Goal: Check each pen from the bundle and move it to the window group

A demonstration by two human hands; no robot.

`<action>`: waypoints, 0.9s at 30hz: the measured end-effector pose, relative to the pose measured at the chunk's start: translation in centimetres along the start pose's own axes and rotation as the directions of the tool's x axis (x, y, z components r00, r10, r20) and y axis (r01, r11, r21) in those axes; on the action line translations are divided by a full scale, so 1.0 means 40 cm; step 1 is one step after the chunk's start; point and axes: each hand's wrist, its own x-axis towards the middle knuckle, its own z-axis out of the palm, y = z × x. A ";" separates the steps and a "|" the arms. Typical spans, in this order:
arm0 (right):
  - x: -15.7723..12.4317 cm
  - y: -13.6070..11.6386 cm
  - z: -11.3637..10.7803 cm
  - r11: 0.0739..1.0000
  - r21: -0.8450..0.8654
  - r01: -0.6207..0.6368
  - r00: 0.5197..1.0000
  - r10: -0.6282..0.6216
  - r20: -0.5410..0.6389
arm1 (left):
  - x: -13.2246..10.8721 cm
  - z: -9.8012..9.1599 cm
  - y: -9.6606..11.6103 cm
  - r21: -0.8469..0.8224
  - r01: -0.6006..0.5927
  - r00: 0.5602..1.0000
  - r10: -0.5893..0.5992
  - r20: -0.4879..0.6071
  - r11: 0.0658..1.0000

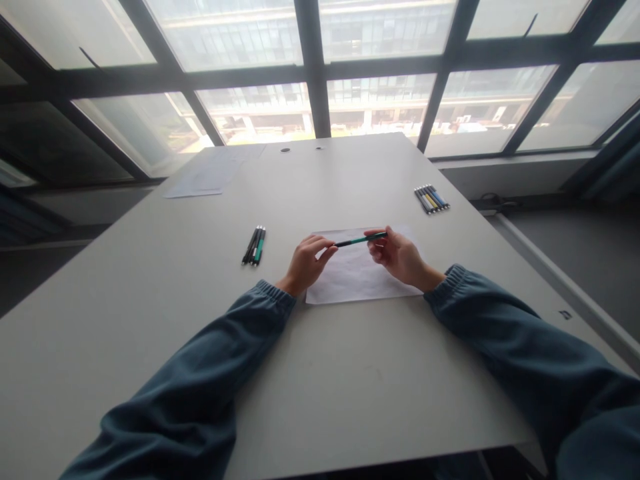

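Observation:
Above a white sheet of paper (350,280) I hold a green and black pen (357,241) nearly level between both hands. The thumb and fingers of my left hand (309,261) pinch its dark left end. My right hand (397,257) grips the other end between thumb and fingers, its lower fingers curled. To the left of my left hand lies a small group of pens (255,246), black ones and a green one, side by side on the table. Whether the held pen's tip is out is too small to tell.
The white table (200,320) reaches to the windows. A row of several pens (432,199), with yellow and blue among them, lies at the right. More paper sheets (205,175) lie at the far left. Two small round fittings (285,150) sit near the far edge.

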 end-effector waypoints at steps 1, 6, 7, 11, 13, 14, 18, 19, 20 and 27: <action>0.000 0.002 0.000 1.000 -0.003 0.005 1.000 -0.005 0.001 | -0.001 0.000 -0.001 -0.008 -0.001 1.000 0.001 -0.002 1.000; 0.007 0.004 -0.002 0.988 -0.059 0.144 0.983 -0.150 -0.108 | -0.001 -0.007 -0.010 0.002 0.016 0.998 -0.015 -0.066 1.000; 0.010 0.004 -0.003 0.974 -0.115 0.193 0.967 -0.209 -0.148 | 0.000 -0.009 -0.013 0.018 0.028 0.996 -0.026 -0.089 0.999; 0.023 0.013 -0.013 0.848 -0.417 0.327 0.889 -0.426 -0.169 | 0.006 -0.018 -0.029 0.068 0.065 0.988 -0.055 -0.146 0.996; 0.026 0.020 -0.020 0.777 -0.539 0.325 0.877 -0.461 -0.135 | 0.007 -0.020 -0.034 0.074 0.072 0.986 -0.060 -0.157 0.995; 0.026 0.023 -0.024 0.745 -0.587 0.316 0.878 -0.465 -0.118 | 0.007 -0.021 -0.035 0.075 0.071 0.985 -0.058 -0.160 0.995; 0.019 0.027 -0.036 0.574 -0.769 0.281 0.877 -0.479 -0.037 | 0.007 -0.024 -0.034 0.061 0.059 0.985 -0.048 -0.168 0.996; 0.016 0.025 -0.037 0.506 -0.818 0.273 0.875 -0.485 -0.008 | 0.007 -0.025 -0.032 0.057 0.056 0.985 -0.046 -0.168 0.997; 0.012 0.023 -0.038 0.428 -0.864 0.267 0.871 -0.490 0.027 | 0.007 -0.026 -0.031 0.055 0.052 0.985 -0.043 -0.168 0.997; -0.004 -0.012 -0.054 -0.001 -0.957 0.289 0.846 -0.468 0.256 | 0.009 -0.027 -0.023 0.020 0.087 0.982 -0.083 -0.171 0.996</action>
